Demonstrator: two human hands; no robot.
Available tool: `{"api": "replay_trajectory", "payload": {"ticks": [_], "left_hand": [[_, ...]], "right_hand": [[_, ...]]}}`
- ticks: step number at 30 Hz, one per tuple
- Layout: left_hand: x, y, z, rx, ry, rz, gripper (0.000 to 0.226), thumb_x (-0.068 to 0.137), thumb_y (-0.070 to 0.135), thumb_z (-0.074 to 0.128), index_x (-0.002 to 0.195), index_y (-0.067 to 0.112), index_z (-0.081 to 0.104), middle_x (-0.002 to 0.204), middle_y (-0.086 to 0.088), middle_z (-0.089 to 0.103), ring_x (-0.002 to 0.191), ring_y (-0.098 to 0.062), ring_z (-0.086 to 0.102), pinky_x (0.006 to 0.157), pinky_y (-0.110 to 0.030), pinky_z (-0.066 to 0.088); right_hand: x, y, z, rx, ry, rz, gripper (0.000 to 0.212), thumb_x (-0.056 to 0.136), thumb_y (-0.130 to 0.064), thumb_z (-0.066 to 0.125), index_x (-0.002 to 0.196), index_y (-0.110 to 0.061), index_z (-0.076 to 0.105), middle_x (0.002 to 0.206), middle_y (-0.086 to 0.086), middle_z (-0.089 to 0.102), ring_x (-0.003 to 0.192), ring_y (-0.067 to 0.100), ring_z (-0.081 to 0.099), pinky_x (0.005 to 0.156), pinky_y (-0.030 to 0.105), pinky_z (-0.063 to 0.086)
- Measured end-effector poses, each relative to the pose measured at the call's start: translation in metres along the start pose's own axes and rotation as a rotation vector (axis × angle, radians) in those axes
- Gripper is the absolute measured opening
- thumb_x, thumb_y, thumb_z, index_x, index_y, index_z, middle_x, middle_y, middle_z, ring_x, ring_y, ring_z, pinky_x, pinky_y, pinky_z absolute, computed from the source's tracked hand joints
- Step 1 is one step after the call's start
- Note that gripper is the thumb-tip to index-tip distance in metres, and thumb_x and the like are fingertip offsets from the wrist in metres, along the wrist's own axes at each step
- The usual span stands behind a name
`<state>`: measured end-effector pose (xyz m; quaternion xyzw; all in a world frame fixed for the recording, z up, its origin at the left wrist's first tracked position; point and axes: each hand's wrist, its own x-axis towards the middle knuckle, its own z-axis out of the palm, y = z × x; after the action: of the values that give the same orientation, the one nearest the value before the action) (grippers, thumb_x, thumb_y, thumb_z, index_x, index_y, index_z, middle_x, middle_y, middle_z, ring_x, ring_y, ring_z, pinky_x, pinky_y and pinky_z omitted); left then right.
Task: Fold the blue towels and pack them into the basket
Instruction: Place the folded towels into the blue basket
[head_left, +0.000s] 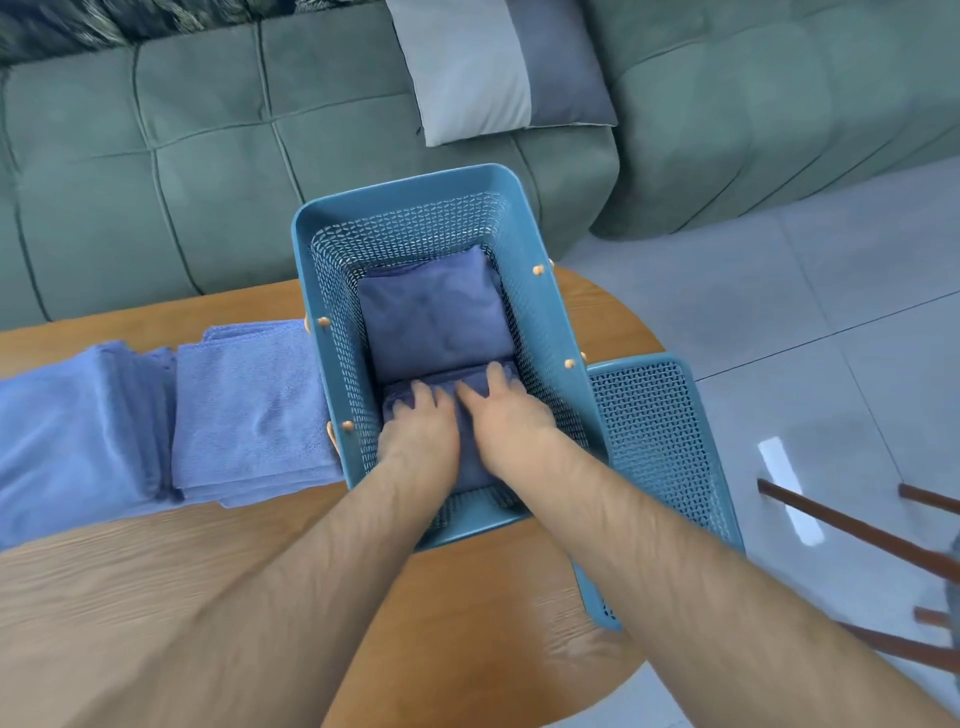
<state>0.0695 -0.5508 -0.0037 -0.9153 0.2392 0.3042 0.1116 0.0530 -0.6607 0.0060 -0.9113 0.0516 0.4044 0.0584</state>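
Observation:
A blue perforated plastic basket (405, 192) stands on the wooden table. Inside it, one folded blue towel (434, 317) lies at the far end. A second folded blue towel (470, 465) lies at the near end under both hands. My left hand (418, 428) and my right hand (506, 410) lie side by side on top of it, fingers spread and pressing down. Left of the basket lie more blue towels: a flat folded stack (249, 410) beside the basket wall and a looser pile (72, 431) further left.
The basket's blue perforated lid (654, 447) lies to the right, overhanging the round wooden table (156, 597). A green sofa (182, 166) with a grey cushion (493, 67) stands behind the table. Dark wooden chair legs (852, 530) show over the tiled floor at the right.

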Motion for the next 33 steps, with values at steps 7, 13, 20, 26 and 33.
{"api": "replay_trajectory", "payload": {"ticks": [7,13,20,26,33], "left_hand": [[-0.015,-0.005,-0.022,-0.070,0.246,0.069,0.043,0.094,0.017,0.056,0.135,0.008,0.047,0.134,-0.011,0.051,0.116,-0.025,0.058,0.089,-0.033,0.052],[-0.067,-0.060,-0.061,-0.276,0.676,0.241,0.047,0.090,0.010,0.063,0.135,0.001,0.054,0.138,-0.015,0.054,0.127,-0.031,0.052,0.105,-0.038,0.043],[-0.088,-0.135,-0.042,-0.312,0.671,0.085,0.044,0.096,0.019,0.058,0.137,0.003,0.053,0.143,-0.017,0.052,0.127,-0.033,0.052,0.098,-0.043,0.048],[-0.117,-0.210,0.004,-0.401,0.652,-0.126,0.046,0.094,0.029,0.055,0.136,0.010,0.057,0.145,-0.015,0.051,0.125,-0.034,0.051,0.095,-0.047,0.049],[-0.145,-0.297,0.058,-0.531,0.525,-0.468,0.047,0.097,0.042,0.050,0.142,0.029,0.052,0.149,-0.013,0.040,0.120,-0.040,0.051,0.095,-0.055,0.048]], "right_hand": [[-0.020,0.007,-0.015,0.115,0.175,-0.001,0.074,0.092,-0.017,0.063,0.156,-0.030,0.026,0.155,0.009,0.022,0.136,0.035,0.037,0.099,0.044,0.047],[-0.079,-0.025,-0.049,0.296,0.621,-0.149,0.061,0.094,-0.027,0.064,0.150,-0.028,0.040,0.150,-0.002,0.040,0.125,0.025,0.050,0.089,0.042,0.054],[-0.072,-0.105,-0.063,0.188,0.782,-0.261,0.067,0.071,-0.016,0.083,0.134,-0.019,0.059,0.124,0.003,0.060,0.105,0.027,0.057,0.067,0.033,0.052],[-0.053,-0.197,-0.050,0.156,0.700,-0.392,0.068,0.072,-0.016,0.083,0.136,-0.014,0.058,0.111,0.009,0.063,0.100,0.030,0.058,0.070,0.037,0.053],[-0.028,-0.272,-0.036,0.217,0.472,-0.410,0.057,0.102,-0.026,0.053,0.153,-0.021,0.030,0.124,0.013,0.047,0.109,0.034,0.052,0.078,0.042,0.047]]}}
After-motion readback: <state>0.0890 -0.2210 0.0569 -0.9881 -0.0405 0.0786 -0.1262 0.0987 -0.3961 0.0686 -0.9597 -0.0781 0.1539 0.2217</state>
